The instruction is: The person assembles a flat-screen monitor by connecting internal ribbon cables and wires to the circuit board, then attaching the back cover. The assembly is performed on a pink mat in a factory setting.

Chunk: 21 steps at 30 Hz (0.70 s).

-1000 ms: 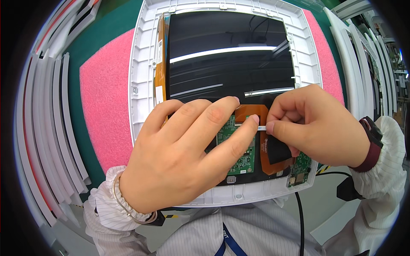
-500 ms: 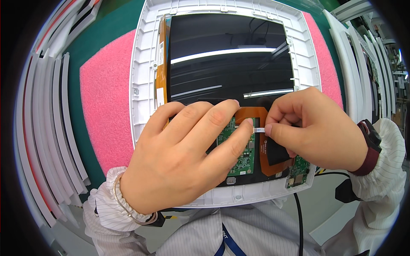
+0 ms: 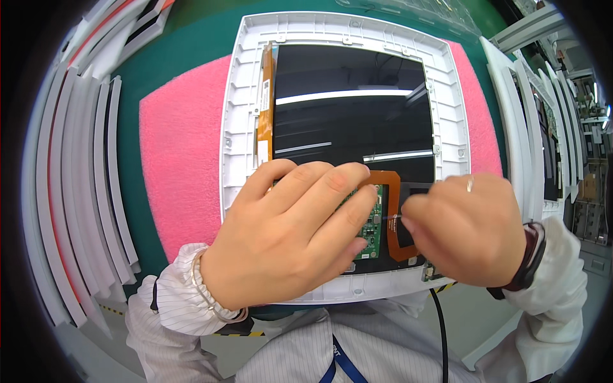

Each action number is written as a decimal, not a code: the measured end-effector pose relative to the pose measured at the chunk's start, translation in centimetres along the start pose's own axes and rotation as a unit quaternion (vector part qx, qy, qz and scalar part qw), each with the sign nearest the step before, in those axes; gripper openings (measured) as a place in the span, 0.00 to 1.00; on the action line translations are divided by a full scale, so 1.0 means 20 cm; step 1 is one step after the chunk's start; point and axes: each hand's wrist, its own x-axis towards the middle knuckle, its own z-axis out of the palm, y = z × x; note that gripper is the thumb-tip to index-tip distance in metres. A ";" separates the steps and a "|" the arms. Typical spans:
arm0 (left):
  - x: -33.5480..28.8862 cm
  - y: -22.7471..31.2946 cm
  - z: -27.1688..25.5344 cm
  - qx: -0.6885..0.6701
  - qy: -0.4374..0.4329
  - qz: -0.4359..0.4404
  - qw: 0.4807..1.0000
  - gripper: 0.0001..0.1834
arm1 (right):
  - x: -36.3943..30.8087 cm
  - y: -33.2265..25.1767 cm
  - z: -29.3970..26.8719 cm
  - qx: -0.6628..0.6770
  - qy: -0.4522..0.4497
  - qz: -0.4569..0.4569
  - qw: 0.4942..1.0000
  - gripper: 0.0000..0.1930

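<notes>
A white-framed display panel (image 3: 354, 71) lies face down or open-backed before me, with a green circuit board (image 3: 375, 231) in its lower part. My left hand (image 3: 297, 233) lies over the board, fingers stretched out and close together, hiding much of it. To the board's right, my right hand (image 3: 471, 226) is closed in a pinch and blurred. A thin pale strip (image 3: 391, 217) runs from its fingertips toward the board's edge; its kind is hard to make out. Just left of these fingertips, an orange-brown flex cable (image 3: 394, 198) curves around the board's side.
The frame rests on a pink foam sheet (image 3: 182, 140) over a green mat (image 3: 204, 41). Another orange flex strip (image 3: 265, 108) runs along the panel's left side. White frames stand stacked at left (image 3: 76, 185) and right (image 3: 514, 121). A black cable (image 3: 440, 325) hangs below.
My right hand has turned over, its back now uppermost, and the white flat cable it pinched no longer shows clearly. The panel sits slightly lower in view; my left hand stays over the board.
</notes>
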 end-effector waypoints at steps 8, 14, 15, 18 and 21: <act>-0.03 -0.01 -0.03 -0.205 -0.008 0.020 0.978 0.19 | -0.04 -0.03 0.06 -0.262 0.115 -0.251 0.925 0.07; -0.06 0.01 -0.04 -0.212 -0.024 0.009 0.977 0.15 | -0.04 -0.07 0.07 -0.299 0.132 -0.287 0.900 0.07; -0.05 0.01 -0.03 -0.213 -0.018 0.016 0.977 0.14 | -0.04 -0.06 0.07 -0.306 0.137 -0.294 0.895 0.07; -0.03 0.01 -0.03 -0.226 -0.025 -0.004 0.974 0.11 | -0.04 -0.06 0.09 -0.255 0.131 -0.263 0.921 0.08; -0.03 0.02 -0.03 -0.199 0.002 0.004 0.980 0.08 | -0.03 -0.07 0.08 -0.215 0.129 -0.244 0.937 0.11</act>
